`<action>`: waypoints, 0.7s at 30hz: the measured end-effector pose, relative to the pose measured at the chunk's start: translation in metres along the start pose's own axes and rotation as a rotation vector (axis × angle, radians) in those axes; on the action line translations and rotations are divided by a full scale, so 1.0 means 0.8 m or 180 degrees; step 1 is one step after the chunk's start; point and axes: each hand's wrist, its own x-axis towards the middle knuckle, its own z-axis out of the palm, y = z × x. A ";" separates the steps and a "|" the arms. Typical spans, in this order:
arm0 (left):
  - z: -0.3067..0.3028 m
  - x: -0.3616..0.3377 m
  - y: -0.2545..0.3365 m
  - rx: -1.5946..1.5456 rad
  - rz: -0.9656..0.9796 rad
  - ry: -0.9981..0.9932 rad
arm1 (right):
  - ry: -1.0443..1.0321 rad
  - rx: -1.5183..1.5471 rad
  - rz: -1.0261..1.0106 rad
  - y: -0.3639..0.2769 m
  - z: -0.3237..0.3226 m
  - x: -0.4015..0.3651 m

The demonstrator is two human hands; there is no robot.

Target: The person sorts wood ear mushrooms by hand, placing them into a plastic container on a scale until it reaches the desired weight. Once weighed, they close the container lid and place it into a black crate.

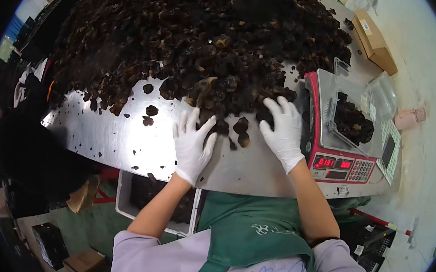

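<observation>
A large heap of dark brown dried wood ear mushrooms (210,48) covers the far part of the metal table (221,174). My left hand (194,144), in a white glove, rests at the heap's near edge with its fingers spread. Dark pieces lie by its thumb and fingertips. Also gloved in white, my right hand (283,133) reaches to the heap's edge with fingers apart, its fingertips against some pieces. Between the hands lie a few loose wood ear pieces (241,125). Neither hand has a piece enclosed in it.
At the right a red scale (342,164) carries an open clear plastic box (356,142) with wood ears inside. A cardboard box (373,42) and a pink object (410,118) stand beyond. Below the table's left edge sits a white bin (124,193). A person in black (32,147) is at the left.
</observation>
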 end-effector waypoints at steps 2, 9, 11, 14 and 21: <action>0.000 -0.016 -0.011 0.0130 -0.0114 -0.0005 | 0.0695 -0.0068 0.0277 0.001 0.001 0.007; -0.009 -0.040 0.026 -0.0806 -0.0444 0.0963 | -0.0303 0.0063 -0.0577 -0.043 0.024 0.067; 0.001 -0.074 0.044 -0.0928 0.0052 0.0522 | -0.0339 -0.0449 -0.0836 -0.033 0.029 0.044; 0.018 -0.087 0.084 -0.0343 0.0371 -0.0399 | -0.0227 -0.0911 -0.0541 -0.006 0.024 0.009; 0.013 -0.093 0.077 -0.0605 0.0184 0.0071 | 0.0452 -0.0214 -0.0615 -0.015 -0.019 -0.029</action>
